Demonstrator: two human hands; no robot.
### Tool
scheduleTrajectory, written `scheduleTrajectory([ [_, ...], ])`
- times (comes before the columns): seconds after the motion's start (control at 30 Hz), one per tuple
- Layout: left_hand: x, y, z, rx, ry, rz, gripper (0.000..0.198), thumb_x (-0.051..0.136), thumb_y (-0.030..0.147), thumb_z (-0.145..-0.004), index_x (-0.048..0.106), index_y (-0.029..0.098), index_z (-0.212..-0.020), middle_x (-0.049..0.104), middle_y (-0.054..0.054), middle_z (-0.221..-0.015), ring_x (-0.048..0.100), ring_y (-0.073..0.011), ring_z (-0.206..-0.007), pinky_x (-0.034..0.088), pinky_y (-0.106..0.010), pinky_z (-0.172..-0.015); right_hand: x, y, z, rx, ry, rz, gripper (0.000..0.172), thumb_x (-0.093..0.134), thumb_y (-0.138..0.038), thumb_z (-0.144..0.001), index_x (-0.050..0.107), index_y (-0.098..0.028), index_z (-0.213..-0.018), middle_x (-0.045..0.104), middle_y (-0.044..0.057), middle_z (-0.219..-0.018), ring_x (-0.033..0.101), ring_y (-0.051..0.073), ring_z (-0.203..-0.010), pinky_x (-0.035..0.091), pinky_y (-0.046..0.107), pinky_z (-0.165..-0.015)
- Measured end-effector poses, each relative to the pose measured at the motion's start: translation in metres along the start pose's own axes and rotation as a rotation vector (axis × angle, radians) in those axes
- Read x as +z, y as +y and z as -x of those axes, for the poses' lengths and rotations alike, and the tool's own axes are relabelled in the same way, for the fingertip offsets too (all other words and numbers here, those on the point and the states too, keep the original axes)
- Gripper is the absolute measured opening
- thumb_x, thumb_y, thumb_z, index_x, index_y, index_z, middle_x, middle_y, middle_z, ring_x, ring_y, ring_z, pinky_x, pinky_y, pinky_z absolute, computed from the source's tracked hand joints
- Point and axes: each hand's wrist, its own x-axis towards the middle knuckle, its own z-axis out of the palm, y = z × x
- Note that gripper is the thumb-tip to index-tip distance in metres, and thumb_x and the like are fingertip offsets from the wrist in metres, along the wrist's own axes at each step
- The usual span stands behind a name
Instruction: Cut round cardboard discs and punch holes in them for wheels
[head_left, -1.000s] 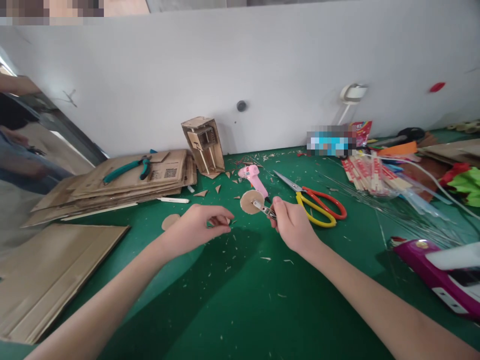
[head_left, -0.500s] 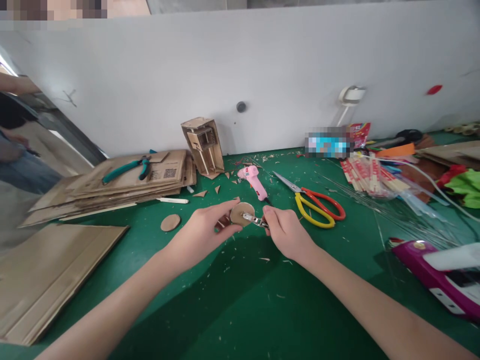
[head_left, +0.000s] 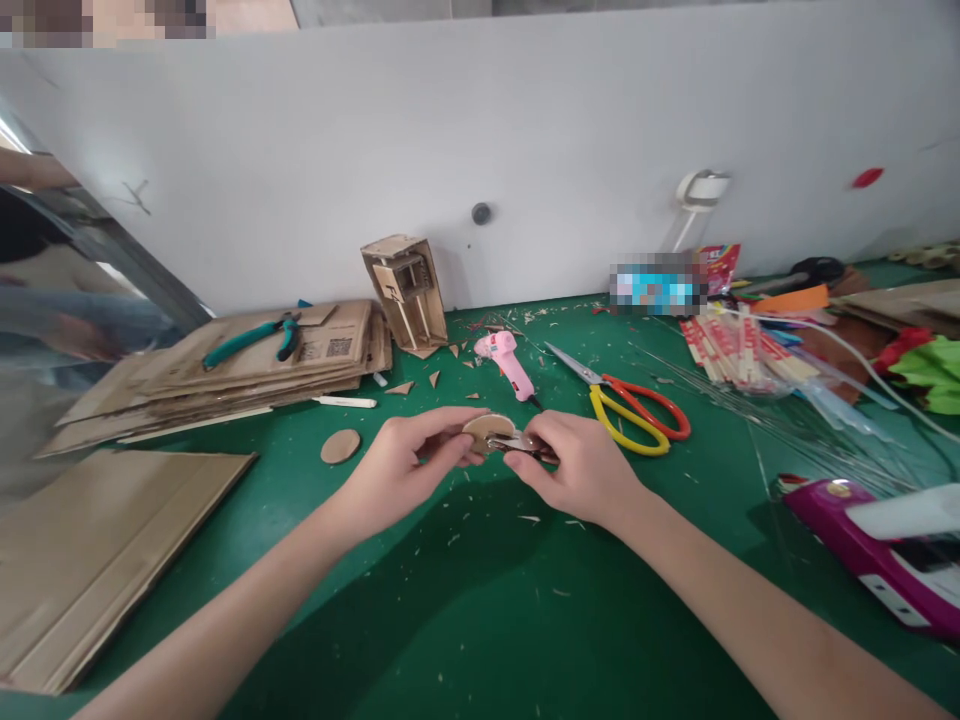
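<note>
Above the green table [head_left: 465,600] my left hand [head_left: 401,465] pinches the edge of a small round cardboard disc [head_left: 482,430]. My right hand [head_left: 581,465] is closed on a small metal tool [head_left: 514,441], a clipper or blade, whose tip lies on the disc. The two hands almost touch. A second cardboard disc [head_left: 340,446] lies flat on the table to the left of my left hand.
Behind the hands lie a pink glue gun [head_left: 508,362] and yellow-and-red scissors [head_left: 626,405]. A cardboard model [head_left: 407,290] stands by the wall. Flat cardboard sheets [head_left: 247,365] with green pliers [head_left: 251,338] sit left. Stick packets [head_left: 739,350] and a purple device [head_left: 877,555] lie right.
My left hand came right and took hold of the disc. My right hand brought the tool and disc down and left toward it. The hands now meet.
</note>
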Motion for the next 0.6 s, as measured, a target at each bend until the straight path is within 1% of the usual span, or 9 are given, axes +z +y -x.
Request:
scheduleTrajectory([
  [0.1,0.000,0.000,-0.001,-0.087,0.036,0.045,0.021,0.050,0.031,-0.091,0.061,0.016,-0.101,0.071,-0.006,-0.094,0.070,-0.0172,-0.087,0.058,-0.029,-0.079,0.000,0.002,0.000,-0.030,-0.015,0.036,0.033,0.050,-0.044,-0.086,0.049,-0.018,-0.067,0.051,0.000,-0.061,0.044,0.012,-0.055,0.028,0.025,-0.052],
  [0.17,0.002,-0.002,-0.001,-0.121,0.028,0.019,0.019,0.050,0.031,-0.091,0.062,0.017,-0.095,0.071,-0.006,-0.092,0.070,-0.0180,-0.088,0.058,-0.030,-0.079,0.000,0.003,0.000,-0.041,-0.030,0.068,0.034,0.049,-0.044,-0.087,0.048,-0.018,-0.066,0.051,0.000,-0.061,0.044,0.012,-0.055,0.027,0.026,-0.052],
  [0.23,0.003,-0.003,-0.001,-0.136,0.003,0.008,0.019,0.051,0.031,-0.090,0.063,0.017,-0.096,0.071,-0.006,-0.094,0.070,-0.0184,-0.089,0.058,-0.030,-0.079,0.001,0.004,0.001,-0.043,-0.051,0.098,0.034,0.049,-0.044,-0.087,0.048,-0.018,-0.066,0.051,0.000,-0.061,0.043,0.012,-0.055,0.026,0.026,-0.052],
  [0.33,0.007,-0.006,-0.001,-0.143,-0.013,0.052,0.020,0.049,0.029,-0.090,0.063,0.017,-0.097,0.071,-0.006,-0.093,0.071,-0.0180,-0.087,0.059,-0.030,-0.079,0.003,0.004,0.001,-0.022,-0.089,0.115,0.034,0.048,-0.044,-0.087,0.047,-0.018,-0.065,0.051,0.000,-0.061,0.043,0.012,-0.055,0.025,0.026,-0.052],
  [0.6,0.016,-0.007,-0.003,-0.197,0.068,0.158,0.020,0.051,0.030,-0.088,0.063,0.013,-0.092,0.071,-0.009,-0.087,0.072,-0.0201,-0.078,0.060,-0.033,-0.074,0.006,0.000,0.001,0.110,-0.163,0.044,0.037,0.043,-0.044,-0.090,0.041,-0.019,-0.063,0.048,-0.001,-0.059,0.040,0.011,-0.052,0.023,0.026,-0.051],
])
